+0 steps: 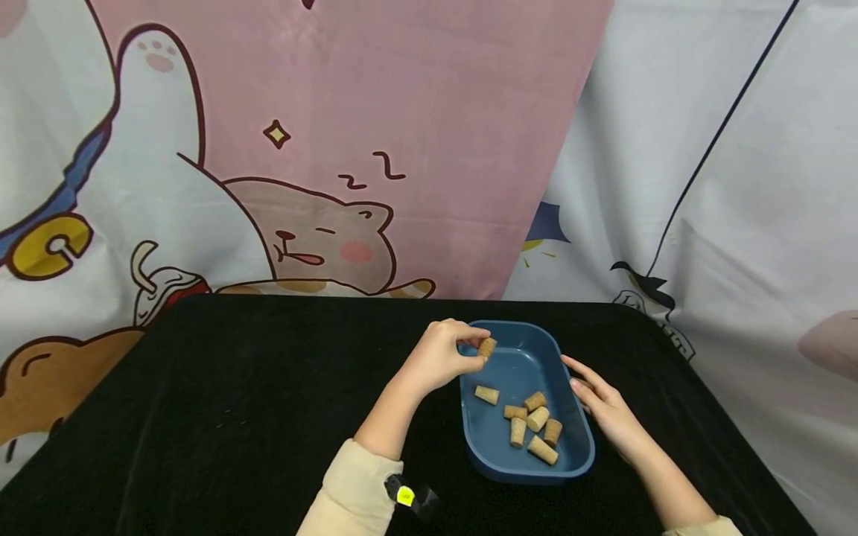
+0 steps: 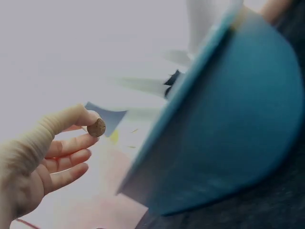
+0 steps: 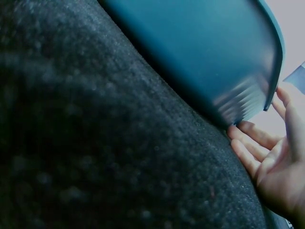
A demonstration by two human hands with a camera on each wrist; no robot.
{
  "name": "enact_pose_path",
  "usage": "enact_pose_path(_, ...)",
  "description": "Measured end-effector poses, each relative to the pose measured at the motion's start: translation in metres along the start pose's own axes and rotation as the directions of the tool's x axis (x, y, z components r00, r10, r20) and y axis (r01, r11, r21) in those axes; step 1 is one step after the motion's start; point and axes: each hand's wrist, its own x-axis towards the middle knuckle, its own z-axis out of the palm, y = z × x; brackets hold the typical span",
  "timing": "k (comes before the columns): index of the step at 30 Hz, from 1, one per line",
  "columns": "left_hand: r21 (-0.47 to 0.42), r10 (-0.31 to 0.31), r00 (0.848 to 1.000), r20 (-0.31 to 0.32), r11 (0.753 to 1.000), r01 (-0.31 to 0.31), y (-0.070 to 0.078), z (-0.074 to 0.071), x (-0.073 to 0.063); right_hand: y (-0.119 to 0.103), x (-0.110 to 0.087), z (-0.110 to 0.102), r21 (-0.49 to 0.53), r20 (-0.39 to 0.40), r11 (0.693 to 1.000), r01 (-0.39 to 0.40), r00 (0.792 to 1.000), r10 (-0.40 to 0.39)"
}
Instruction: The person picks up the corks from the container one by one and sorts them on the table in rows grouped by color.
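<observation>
Between thumb and fingers my left hand [image 1: 444, 354] pinches a cork [image 1: 487, 347], held over the far left part of a blue plastic basin [image 1: 472, 439]. The left wrist view shows the round end of this cork [image 2: 96, 127] at the fingertips, with the basin's outer wall [image 2: 228, 129] to the right. Several more corks lie in the basin, most in its near half, one cork [image 1: 487, 394] apart on the left. My right hand [image 1: 606, 409] touches the basin's right side with extended fingers; in the right wrist view the fingertips [image 3: 233, 131] meet the wall low down.
The basin stands on a table under a black cloth [image 1: 234, 417]. Behind it hangs a printed curtain [image 1: 456, 149] with cartoon animals, and a white stretch [image 1: 757, 186] on the right. A dark strap device with a yellow tag [image 1: 405, 496] is at the left wrist.
</observation>
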Motion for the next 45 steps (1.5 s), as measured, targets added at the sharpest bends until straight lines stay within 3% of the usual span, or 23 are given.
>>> enact_pose_path(8,-0.028,-0.03,0.984,-0.176,0.999,0.025,-0.018,-0.025,-0.007,0.0,0.0,0.0,0.002,0.006,0.999,0.032,0.999,-0.032)
enact_pose_path(14,-0.036,-0.094,0.966,-0.24,0.995,0.088,-0.039,-0.034,-0.012,-0.001,-0.001,-0.001,-0.001,0.007,0.999,0.034,0.999,-0.034)
enact_pose_path(22,-0.083,-0.186,0.953,-0.24,0.982,0.171,-0.067,-0.033,-0.018,-0.002,-0.001,0.001,-0.012,0.004,1.0,0.018,1.0,-0.018)
enact_pose_path(31,-0.092,-0.232,0.942,-0.242,0.972,0.216,-0.092,-0.023,-0.023,-0.004,-0.002,0.001,0.021,0.008,0.999,0.029,1.0,-0.029)
enact_pose_path(45,-0.03,-0.292,0.944,-0.155,0.956,0.291,-0.111,-0.013,-0.031,-0.003,0.0,0.001,0.024,0.003,1.0,0.002,1.0,-0.002)
